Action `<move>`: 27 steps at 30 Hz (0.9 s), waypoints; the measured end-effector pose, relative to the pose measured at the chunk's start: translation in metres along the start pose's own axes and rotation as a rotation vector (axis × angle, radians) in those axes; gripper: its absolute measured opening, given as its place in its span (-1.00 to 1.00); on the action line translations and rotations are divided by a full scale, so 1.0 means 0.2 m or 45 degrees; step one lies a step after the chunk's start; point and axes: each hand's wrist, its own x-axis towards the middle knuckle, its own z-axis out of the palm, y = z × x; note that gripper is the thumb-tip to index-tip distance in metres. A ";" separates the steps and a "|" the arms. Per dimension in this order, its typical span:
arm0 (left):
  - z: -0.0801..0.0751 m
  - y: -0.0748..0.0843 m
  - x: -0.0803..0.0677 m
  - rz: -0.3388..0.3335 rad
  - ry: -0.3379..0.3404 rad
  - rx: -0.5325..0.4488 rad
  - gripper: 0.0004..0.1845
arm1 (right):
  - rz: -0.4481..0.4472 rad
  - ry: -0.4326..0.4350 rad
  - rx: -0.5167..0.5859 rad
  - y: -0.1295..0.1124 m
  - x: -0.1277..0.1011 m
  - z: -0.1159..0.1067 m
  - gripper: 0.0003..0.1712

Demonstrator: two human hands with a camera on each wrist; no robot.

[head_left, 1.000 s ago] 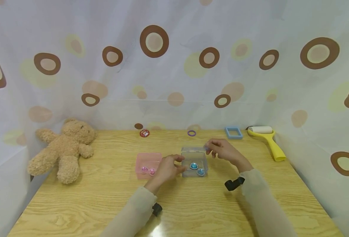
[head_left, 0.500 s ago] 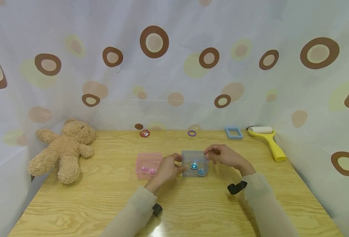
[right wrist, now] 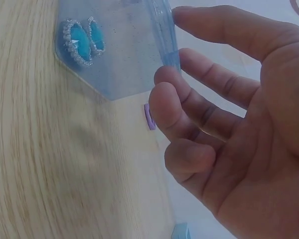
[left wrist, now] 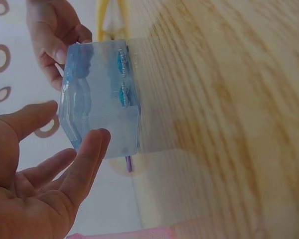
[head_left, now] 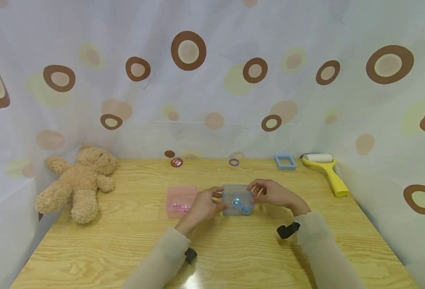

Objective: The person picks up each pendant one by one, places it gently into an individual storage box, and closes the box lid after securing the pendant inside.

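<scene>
A clear blue box (head_left: 230, 193) stands on the table with its lid down over it. Inside are two blue gems with beaded rims, one gem (head_left: 236, 202) behind the other gem (head_left: 245, 210). My left hand (head_left: 202, 208) is at the box's left side, fingers extended and thumb spread apart, fingertips close to the wall. On the other side, my right hand (head_left: 273, 194) holds the lid's right edge (right wrist: 164, 30) between thumb and index finger. Its other fingers are bent. Whether the lid is fully latched cannot be seen.
Left of the blue box is a pink box (head_left: 170, 196) with pink gems (head_left: 176, 206). A teddy bear (head_left: 80, 180) lies at the left. Along the back are a red badge (head_left: 177, 162), a purple ring (head_left: 234, 162), a blue frame (head_left: 285, 162) and a yellow-handled lint roller (head_left: 329, 172).
The lid, standing raised at the back of the blue box, has swung down over it. My right hand has moved down and forward with it. The left hand has stayed in place.
</scene>
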 end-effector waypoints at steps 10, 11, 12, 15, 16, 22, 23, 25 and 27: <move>0.00 0.01 0.00 -0.035 0.023 -0.004 -0.42 | 0.016 0.006 0.002 -0.01 0.00 0.01 -0.58; 0.00 0.01 0.00 -0.039 0.022 -0.008 -0.42 | 0.021 0.003 0.007 -0.01 0.00 0.01 -0.58; 0.00 0.02 0.00 -0.044 0.022 -0.010 -0.42 | 0.024 0.001 0.009 -0.01 0.00 0.01 -0.57; 0.01 0.02 0.01 -0.057 0.026 -0.022 -0.41 | 0.022 -0.001 0.017 -0.01 0.00 0.01 -0.56; 0.01 0.02 0.01 -0.060 0.028 -0.024 -0.41 | 0.023 0.002 0.012 -0.01 0.00 0.00 -0.57; 0.01 0.03 0.01 -0.066 0.033 -0.007 -0.40 | 0.019 0.002 0.014 0.00 -0.01 0.01 -0.57; 0.01 0.03 0.00 -0.064 0.032 -0.001 -0.40 | 0.018 0.000 0.013 0.00 -0.01 0.01 -0.57; 0.01 0.03 0.00 -0.058 0.028 0.004 -0.40 | 0.013 -0.008 0.015 0.00 -0.01 0.01 -0.57; 0.01 0.02 0.00 -0.052 0.029 0.016 -0.41 | 0.008 -0.009 0.001 -0.01 -0.01 0.01 -0.57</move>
